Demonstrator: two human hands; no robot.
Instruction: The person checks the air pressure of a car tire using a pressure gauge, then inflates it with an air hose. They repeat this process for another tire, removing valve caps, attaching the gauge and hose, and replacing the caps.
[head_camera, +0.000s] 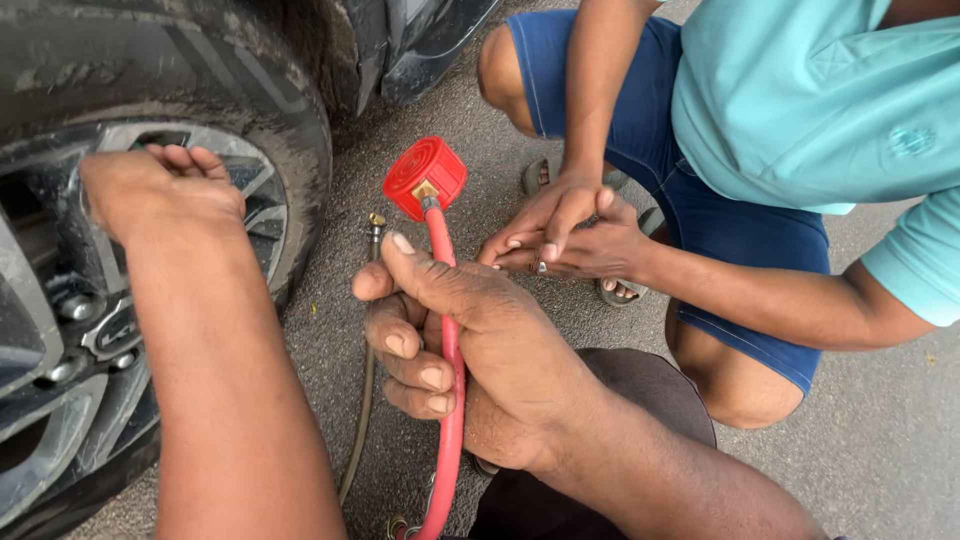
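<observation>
Below, right hand (450, 340) is gripping red hose (447, 330), its lower end cut off | left hand (160, 185) is resting fisted on wheel (110, 300), palm hidden, contents indiscernible | co-worker's hands (570, 235) are clasping together.

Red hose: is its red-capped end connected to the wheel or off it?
Off. The right hand holds the red hose with its red-capped end in the air beside the tyre; the left hand rests on the wheel.

crouching co-worker (790, 130) in teal shirt, thin olive hose (364, 400), asphalt (890, 440)
</observation>
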